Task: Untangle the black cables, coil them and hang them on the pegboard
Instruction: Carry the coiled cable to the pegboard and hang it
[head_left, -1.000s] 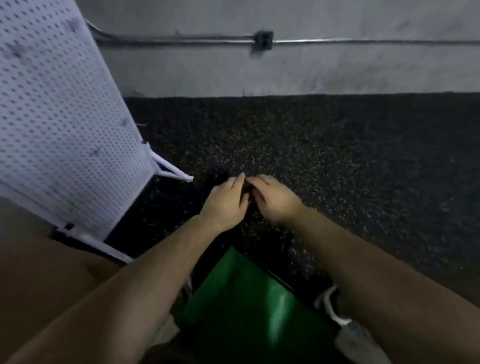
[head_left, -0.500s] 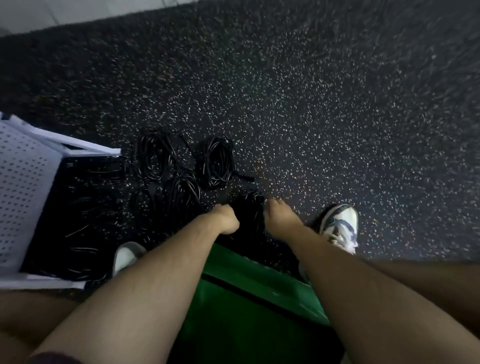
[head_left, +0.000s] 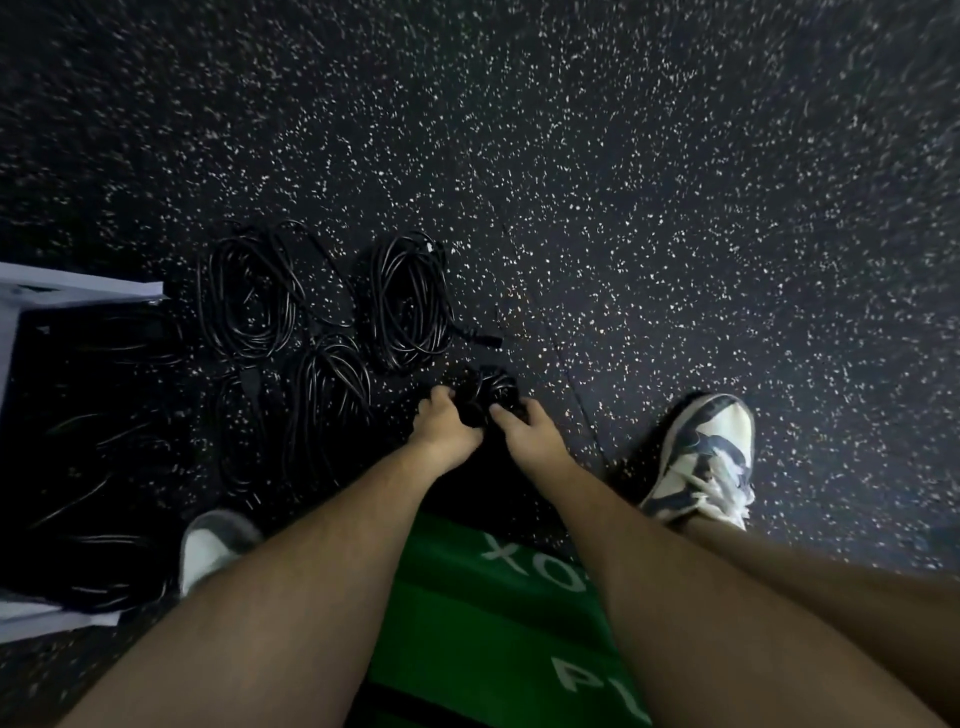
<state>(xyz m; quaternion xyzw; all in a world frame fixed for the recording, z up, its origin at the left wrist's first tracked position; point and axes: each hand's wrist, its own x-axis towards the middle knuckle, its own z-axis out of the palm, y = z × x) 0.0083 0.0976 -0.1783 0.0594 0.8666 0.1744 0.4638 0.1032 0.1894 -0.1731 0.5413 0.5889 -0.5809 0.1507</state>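
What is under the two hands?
A black cable bundle, gripped by left hand and right hand; its lower part is hidden beneath them. Speckled floor lies below.

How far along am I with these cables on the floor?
Done: three coiled cables lie on the floor. In hand: left hand and right hand grip a fourth black bundle. Left: finishing it and hanging all four.
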